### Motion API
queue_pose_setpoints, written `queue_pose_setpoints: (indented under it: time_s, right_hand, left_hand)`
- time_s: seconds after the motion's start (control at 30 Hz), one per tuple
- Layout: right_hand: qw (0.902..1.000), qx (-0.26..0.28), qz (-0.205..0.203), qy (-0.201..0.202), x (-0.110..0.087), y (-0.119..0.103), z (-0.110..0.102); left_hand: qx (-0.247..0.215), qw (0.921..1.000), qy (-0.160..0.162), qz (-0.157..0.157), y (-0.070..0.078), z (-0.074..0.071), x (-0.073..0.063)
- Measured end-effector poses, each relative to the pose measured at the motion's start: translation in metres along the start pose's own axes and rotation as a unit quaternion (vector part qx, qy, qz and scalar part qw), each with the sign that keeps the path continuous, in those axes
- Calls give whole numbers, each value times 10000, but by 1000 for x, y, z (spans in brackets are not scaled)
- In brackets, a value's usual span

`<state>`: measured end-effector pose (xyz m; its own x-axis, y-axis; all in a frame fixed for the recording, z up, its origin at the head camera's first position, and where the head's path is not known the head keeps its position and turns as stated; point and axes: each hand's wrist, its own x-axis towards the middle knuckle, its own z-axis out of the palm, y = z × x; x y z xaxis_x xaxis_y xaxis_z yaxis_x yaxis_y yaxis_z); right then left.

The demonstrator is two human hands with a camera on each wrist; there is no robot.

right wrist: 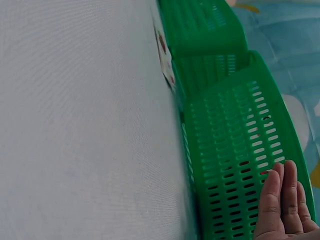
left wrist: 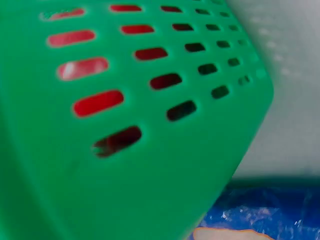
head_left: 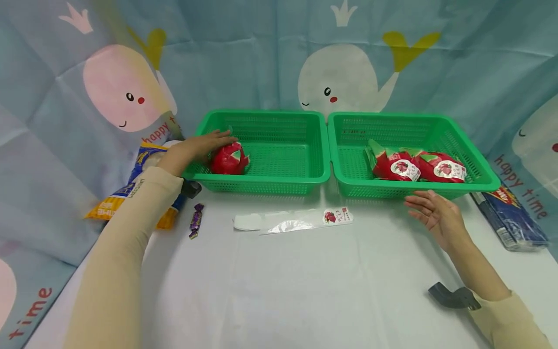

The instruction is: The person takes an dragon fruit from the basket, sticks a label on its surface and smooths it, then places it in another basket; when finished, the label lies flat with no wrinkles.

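Note:
A red dragon fruit [head_left: 228,159] with green-tipped leaves lies at the left end of the left green basket [head_left: 261,186]. My left hand [head_left: 208,144] reaches over that basket's left rim, its extended fingers along the top of the fruit; the thumb is hidden. Through the basket's slots, red [left wrist: 99,103] shows in the left wrist view. My right hand [head_left: 438,218] hovers just before the front wall of the right green basket [head_left: 405,191], fingers loosely extended and holding nothing. Inside that basket lie two dragon fruits [head_left: 394,166] with white stickers, side by side.
A flat clear-and-white wrapper [head_left: 292,221] with a dragon fruit label lies before the baskets. Left of it are a purple wrapped candy [head_left: 196,220] and a blue-and-yellow bag [head_left: 131,186]. A dark blue package [head_left: 510,218] lies at the right, and a patterned curtain [head_left: 261,58] hangs behind.

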<state>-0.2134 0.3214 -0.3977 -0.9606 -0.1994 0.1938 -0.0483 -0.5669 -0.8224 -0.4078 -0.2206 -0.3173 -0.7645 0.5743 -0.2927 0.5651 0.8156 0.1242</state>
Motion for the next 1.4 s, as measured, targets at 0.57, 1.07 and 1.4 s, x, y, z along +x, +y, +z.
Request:
queue_pose_setpoints:
  time_s: [0.57, 1.07, 1.4]
  right_hand:
    - [9973, 622, -295, 259, 7, 9, 0]
    - [9966, 640, -384, 345, 9, 9, -1]
    - [9938, 871, -65, 689, 13, 6, 0]
  left_hand:
    - [-1360, 9865, 906, 36, 29, 25, 28]
    - [-3556, 9335, 337, -311, 38, 32, 41]
    - [-3657, 9289, 537, -236, 38, 33, 43]
